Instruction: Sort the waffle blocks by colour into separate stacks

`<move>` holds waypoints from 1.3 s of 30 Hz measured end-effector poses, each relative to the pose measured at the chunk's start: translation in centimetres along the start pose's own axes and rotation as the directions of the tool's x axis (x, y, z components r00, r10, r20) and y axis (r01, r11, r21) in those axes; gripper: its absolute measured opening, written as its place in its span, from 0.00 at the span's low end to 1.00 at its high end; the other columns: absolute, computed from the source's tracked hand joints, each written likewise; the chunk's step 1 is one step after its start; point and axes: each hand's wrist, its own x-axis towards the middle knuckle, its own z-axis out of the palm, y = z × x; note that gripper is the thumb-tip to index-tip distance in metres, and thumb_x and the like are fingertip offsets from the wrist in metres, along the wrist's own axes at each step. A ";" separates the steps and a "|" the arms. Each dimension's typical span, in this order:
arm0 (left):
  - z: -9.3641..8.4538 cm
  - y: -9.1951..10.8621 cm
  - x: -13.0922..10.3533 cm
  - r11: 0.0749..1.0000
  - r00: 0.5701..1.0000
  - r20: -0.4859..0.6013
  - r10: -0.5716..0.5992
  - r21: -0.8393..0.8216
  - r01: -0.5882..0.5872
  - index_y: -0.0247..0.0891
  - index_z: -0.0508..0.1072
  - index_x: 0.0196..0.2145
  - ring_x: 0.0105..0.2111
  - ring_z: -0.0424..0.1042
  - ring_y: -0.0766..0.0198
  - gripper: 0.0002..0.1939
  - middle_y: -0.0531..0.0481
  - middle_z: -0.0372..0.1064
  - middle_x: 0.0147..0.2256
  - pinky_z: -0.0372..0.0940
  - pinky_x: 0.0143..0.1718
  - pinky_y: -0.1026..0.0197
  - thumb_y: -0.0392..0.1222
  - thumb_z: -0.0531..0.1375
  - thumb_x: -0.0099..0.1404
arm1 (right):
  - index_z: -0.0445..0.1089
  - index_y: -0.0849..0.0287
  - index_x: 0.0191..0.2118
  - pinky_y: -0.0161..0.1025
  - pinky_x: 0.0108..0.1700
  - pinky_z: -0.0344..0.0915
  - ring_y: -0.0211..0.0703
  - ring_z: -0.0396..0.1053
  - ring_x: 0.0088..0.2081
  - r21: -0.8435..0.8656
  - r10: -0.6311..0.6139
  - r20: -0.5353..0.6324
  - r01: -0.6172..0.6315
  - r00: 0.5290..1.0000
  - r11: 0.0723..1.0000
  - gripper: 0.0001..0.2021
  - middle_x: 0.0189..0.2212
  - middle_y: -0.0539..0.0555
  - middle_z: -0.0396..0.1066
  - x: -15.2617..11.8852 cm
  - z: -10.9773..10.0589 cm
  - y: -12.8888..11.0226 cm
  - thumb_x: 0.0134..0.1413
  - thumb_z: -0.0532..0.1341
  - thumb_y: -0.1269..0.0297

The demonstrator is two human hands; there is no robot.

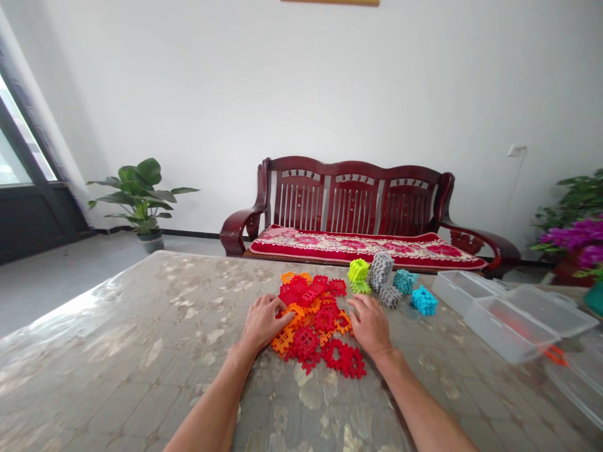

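A loose pile of red plastic pieces and orange pieces lies on the table between my hands. My left hand rests at the pile's left edge, its thumb apart from the other fingers and touching the orange pieces. At the right edge is my right hand, fingers curved beside an orange piece; whether it grips anything cannot be made out. Just beyond my right hand stand a yellow-green stack, grey stacks, a teal block and a blue block.
Clear plastic boxes with lids stand on the patterned table at the right, an orange piece near them. Behind the table is a dark red wooden bench. A potted plant stands at the back left, purple flowers at the right.
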 end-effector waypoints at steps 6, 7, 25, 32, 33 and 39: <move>0.9 -0.8 0.5 0.991 0.993 -0.111 0.041 -0.123 -0.055 0.42 0.77 0.33 0.48 0.68 0.56 0.11 0.47 0.71 0.45 0.60 0.55 0.51 0.51 0.61 0.60 | 0.76 0.55 0.43 0.46 0.56 0.61 0.46 0.68 0.49 0.109 -0.044 -0.092 0.054 0.995 0.993 0.16 0.46 0.56 0.73 0.1 0.3 -0.4 0.54 0.54 0.75; 0.9 -0.8 0.6 0.987 0.986 -0.158 0.051 -0.145 -0.075 0.42 0.77 0.32 0.47 0.68 0.56 0.10 0.47 0.71 0.44 0.61 0.54 0.51 0.50 0.61 0.60 | 0.76 0.55 0.43 0.46 0.56 0.61 0.46 0.68 0.49 0.131 -0.055 -0.119 0.070 0.991 0.989 0.16 0.46 0.56 0.73 0.1 0.2 -0.5 0.54 0.54 0.75; -0.2 2.4 -0.4 0.875 0.940 -0.057 0.336 -0.349 -0.335 0.45 0.75 0.49 0.48 0.72 0.60 0.20 0.50 0.74 0.48 0.65 0.53 0.60 0.46 0.63 0.59 | 0.74 0.57 0.45 0.42 0.48 0.68 0.42 0.71 0.38 0.426 0.034 0.070 -0.060 0.997 0.903 0.15 0.43 0.55 0.75 -0.2 0.2 -3.1 0.54 0.55 0.70; -0.1 -1.2 0.3 0.947 0.959 -0.259 -0.112 -0.320 0.024 0.41 0.76 0.45 0.42 0.74 0.61 0.19 0.47 0.74 0.45 0.66 0.46 0.59 0.48 0.49 0.68 | 0.72 0.55 0.53 0.48 0.59 0.59 0.51 0.66 0.53 0.200 -0.072 0.140 0.043 0.988 0.979 0.22 0.53 0.55 0.72 0.1 -0.9 -4.4 0.50 0.64 0.63; 0.0 -1.6 0.3 0.947 0.948 -0.265 -0.179 -0.306 0.093 0.41 0.76 0.45 0.40 0.74 0.62 0.18 0.47 0.75 0.44 0.67 0.44 0.60 0.47 0.50 0.67 | 0.71 0.55 0.54 0.48 0.58 0.59 0.52 0.66 0.53 0.169 -0.073 0.161 0.046 0.984 0.985 0.24 0.53 0.55 0.72 0.2 -1.0 -4.6 0.50 0.65 0.62; 0.2 -2.2 0.6 0.939 0.934 -0.234 -0.270 -0.276 0.203 0.42 0.77 0.43 0.37 0.75 0.63 0.16 0.49 0.77 0.42 0.66 0.39 0.64 0.43 0.53 0.64 | 0.69 0.55 0.57 0.49 0.55 0.61 0.53 0.68 0.50 0.088 -0.049 0.234 0.029 0.971 0.996 0.27 0.49 0.55 0.75 0.4 -1.0 -5.1 0.49 0.66 0.61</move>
